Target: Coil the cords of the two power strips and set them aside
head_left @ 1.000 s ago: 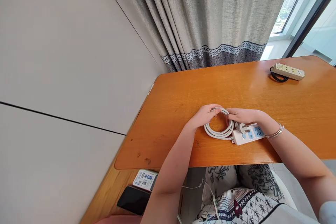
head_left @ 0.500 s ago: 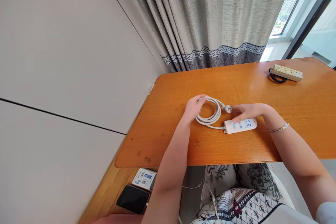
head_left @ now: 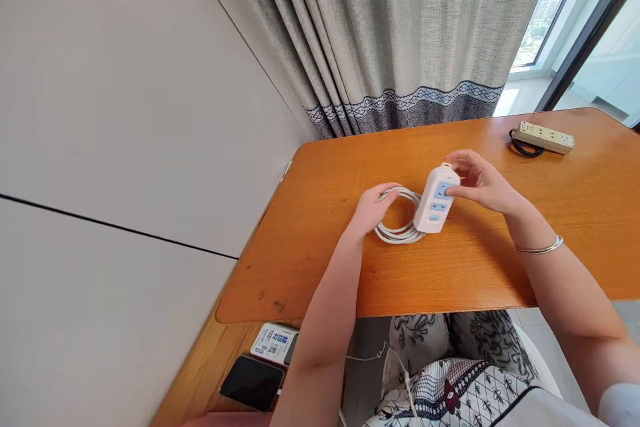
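Note:
A white power strip point(head_left: 437, 203) with light-blue socket panels stands tilted up over the wooden table. My right hand point(head_left: 477, 181) grips its upper end, thumb on the front face and fingers behind. The strip's white cable point(head_left: 400, 235) is wound into a loose coil on the tabletop, just left of the strip. My left hand point(head_left: 373, 208) holds the coil's left side between thumb and fingers. The plug is hidden, apparently behind the strip.
A second, yellowed power strip point(head_left: 546, 138) with a black cord lies at the table's far right. Grey curtains point(head_left: 415, 27) hang behind the wooden table point(head_left: 310, 213). Below its left front edge lie a black phone point(head_left: 251, 383) and a white printed box point(head_left: 273, 342).
My right hand has taken hold of the white power strip and swung it up from lying flat, its far end now raised. My left hand stays on the coil.

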Motion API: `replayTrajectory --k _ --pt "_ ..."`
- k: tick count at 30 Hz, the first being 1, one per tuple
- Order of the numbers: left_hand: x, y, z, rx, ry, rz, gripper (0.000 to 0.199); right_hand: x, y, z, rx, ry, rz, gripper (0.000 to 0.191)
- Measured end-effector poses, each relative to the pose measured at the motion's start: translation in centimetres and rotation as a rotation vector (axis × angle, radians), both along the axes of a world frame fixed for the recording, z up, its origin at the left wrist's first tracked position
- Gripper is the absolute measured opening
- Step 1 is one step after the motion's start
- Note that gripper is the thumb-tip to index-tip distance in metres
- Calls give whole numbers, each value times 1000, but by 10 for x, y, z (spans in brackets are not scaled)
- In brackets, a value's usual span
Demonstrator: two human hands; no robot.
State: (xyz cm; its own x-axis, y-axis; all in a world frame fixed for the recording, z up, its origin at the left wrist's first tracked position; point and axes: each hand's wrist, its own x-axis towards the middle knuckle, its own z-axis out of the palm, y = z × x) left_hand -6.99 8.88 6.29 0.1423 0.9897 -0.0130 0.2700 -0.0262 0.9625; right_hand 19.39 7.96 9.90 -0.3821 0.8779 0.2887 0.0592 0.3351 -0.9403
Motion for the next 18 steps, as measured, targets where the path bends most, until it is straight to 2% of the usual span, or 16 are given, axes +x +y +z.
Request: replayTrajectory --k 3,5,8,12,15,18 --pt "15 -11 3 -175 -155 -185 44 -28 2 -12 -42 149 -37 71" --pt "22 -16 4 -256 -237 -225 43 -42 1 -19 -86 130 -76 61" --pt "28 -15 3 -319 -309 -165 33 -49 -3 -27 -160 -57 -100 48" --pt "29 -9 0 -329 -362 -23 23 -39 -8 -30 -227 -265 43 46" --pt "29 -7 -2 -344 -376 -2 21 -34 -9 -30 -308 -315 143 48" --pt "30 -7 -4 -360 -389 13 23 -38 -9 -29 -321 -267 136 49"
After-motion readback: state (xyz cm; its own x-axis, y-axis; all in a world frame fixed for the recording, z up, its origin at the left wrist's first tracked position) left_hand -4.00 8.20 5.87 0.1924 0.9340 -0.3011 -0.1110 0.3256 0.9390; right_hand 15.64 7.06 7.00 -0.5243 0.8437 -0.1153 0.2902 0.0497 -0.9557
